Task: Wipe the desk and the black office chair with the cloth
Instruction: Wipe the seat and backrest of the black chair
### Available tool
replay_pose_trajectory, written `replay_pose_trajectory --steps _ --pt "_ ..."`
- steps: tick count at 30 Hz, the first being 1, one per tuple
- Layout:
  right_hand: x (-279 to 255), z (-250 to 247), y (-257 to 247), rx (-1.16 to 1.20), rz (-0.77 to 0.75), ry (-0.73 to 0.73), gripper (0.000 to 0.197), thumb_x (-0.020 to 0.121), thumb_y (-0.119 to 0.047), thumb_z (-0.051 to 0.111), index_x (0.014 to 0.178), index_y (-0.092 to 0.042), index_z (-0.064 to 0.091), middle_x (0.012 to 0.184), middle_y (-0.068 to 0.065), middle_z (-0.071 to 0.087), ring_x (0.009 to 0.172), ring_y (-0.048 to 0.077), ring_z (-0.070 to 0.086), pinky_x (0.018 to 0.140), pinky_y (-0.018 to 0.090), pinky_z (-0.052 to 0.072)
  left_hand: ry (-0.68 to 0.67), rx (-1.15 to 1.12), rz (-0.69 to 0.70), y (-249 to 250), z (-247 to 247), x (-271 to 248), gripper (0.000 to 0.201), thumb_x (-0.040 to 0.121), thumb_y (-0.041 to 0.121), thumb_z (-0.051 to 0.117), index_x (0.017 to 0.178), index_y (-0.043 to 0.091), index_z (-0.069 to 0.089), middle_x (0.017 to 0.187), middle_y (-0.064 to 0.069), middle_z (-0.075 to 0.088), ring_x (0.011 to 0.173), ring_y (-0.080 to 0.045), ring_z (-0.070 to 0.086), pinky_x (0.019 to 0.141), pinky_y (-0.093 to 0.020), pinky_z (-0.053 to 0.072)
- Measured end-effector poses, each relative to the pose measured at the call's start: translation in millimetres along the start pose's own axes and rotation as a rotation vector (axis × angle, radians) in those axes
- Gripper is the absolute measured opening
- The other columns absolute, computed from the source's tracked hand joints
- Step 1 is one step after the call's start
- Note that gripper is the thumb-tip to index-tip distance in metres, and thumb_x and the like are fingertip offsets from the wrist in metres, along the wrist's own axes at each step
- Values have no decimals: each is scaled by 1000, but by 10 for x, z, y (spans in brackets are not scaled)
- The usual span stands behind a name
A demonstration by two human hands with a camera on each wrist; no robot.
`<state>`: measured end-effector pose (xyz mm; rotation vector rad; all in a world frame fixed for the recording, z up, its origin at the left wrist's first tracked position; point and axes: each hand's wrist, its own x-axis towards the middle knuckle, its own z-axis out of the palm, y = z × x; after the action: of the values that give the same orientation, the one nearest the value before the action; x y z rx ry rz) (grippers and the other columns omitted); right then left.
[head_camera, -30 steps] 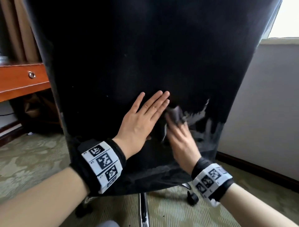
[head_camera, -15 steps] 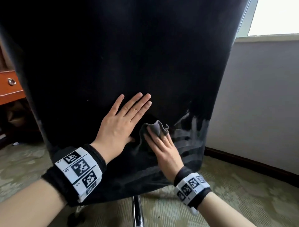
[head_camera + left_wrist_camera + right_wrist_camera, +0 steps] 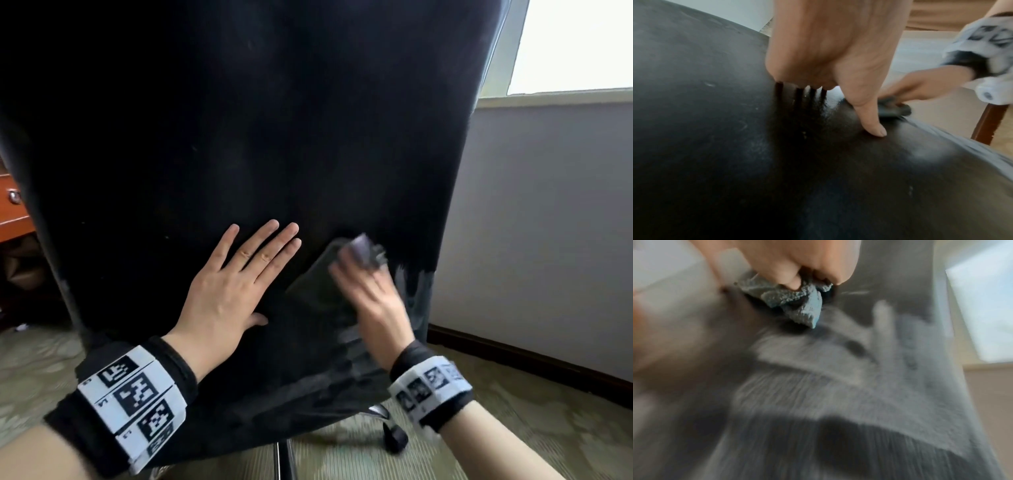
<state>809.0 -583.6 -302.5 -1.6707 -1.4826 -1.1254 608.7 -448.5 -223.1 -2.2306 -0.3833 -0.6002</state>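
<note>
The black office chair's backrest [image 3: 239, 137] fills the head view, seen from behind. My left hand [image 3: 236, 284] lies flat on its lower middle, fingers straight; in the left wrist view the left hand [image 3: 838, 65] presses the chair's black surface [image 3: 715, 146]. My right hand [image 3: 370, 294], blurred, pinches a bunched grey-blue cloth [image 3: 363, 253] against the backrest near its right edge. In the right wrist view, the cloth [image 3: 797, 301] is gripped in curled fingers [image 3: 795, 272]. Damp grey streaks [image 3: 838, 386] mark the wiped lower right part. The cloth [image 3: 894, 108] also shows in the left wrist view.
A wooden desk drawer with a knob [image 3: 13, 202] shows at the far left. The chair's castor [image 3: 395, 437] and metal column [image 3: 284, 459] stand on patterned carpet below. A grey wall [image 3: 548, 222] with dark skirting and a bright window [image 3: 575, 44] lie to the right.
My right hand has swept the cloth rightwards and up along the backrest's lower right part. The left hand stays flat on the backrest. The view has shifted, so the desk slid left.
</note>
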Motion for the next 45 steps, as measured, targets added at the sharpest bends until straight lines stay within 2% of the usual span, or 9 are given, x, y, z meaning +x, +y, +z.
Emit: replay_pose_trajectory --steps 3,10,17,24,27,32,37,40,45 --pt "135 23 73 49 400 269 56 83 12 31 137 0 38 149 14 32 140 33 27 112 51 27 -25 -7 -8 24 -13 18 133 53 57 81 151 15 0 160 -1 -7 147 -20 -4 118 -46 -1" --pt "-434 252 -450 32 -8 -47 54 88 5 33 139 -10 37 149 4 33 144 26 21 114 49 24 -115 57 38 230 -227 75 122 74 46 72 147 8 -18 153 -7 -31 141 -24 -27 115 -49 -12" --pt "-175 327 -130 172 536 227 59 85 11 35 142 -5 31 154 13 21 144 32 14 116 46 21 -229 42 118 300 -191 295 120 84 61 51 131 11 -47 133 -6 -58 119 -23 -56 98 -49 -36" --pt "-379 368 -365 212 428 136 75 90 12 44 150 -21 13 158 6 12 145 33 9 118 47 15 -287 51 115 322 -227 336 119 85 61 49 128 12 -50 130 -5 -60 121 -23 -53 101 -50 -35" --pt "-39 201 77 387 764 240 53 94 4 42 144 -10 32 153 4 21 143 23 19 116 19 10 -287 55 123 320 -234 351 118 85 61 48 128 12 -50 130 -4 -60 118 -24 -57 95 -50 -36" --pt "-489 379 -37 517 1260 186 37 92 0 35 126 11 45 130 20 47 125 32 43 105 25 24 -281 77 140 356 -229 392 117 86 62 47 130 11 -49 130 -5 -60 119 -24 -54 97 -48 -38" --pt "-142 237 96 451 1073 165 29 96 -9 40 115 8 54 128 25 50 124 35 44 108 35 30 -274 73 141 369 -218 413 117 86 62 46 130 10 -48 132 -6 -59 120 -24 -53 92 -49 -38" --pt "59 217 187 487 846 249 43 99 -12 39 142 -13 36 154 3 22 144 12 16 116 16 14 -265 64 150 362 -231 413 117 84 63 47 131 11 -47 134 -6 -57 118 -25 -56 93 -48 -38" --pt "-683 416 256 472 1080 152 55 96 2 37 147 -6 19 156 1 9 145 13 3 108 0 0 -266 76 145 396 -236 422 115 86 63 44 131 10 -47 133 -7 -58 120 -25 -55 91 -50 -39"
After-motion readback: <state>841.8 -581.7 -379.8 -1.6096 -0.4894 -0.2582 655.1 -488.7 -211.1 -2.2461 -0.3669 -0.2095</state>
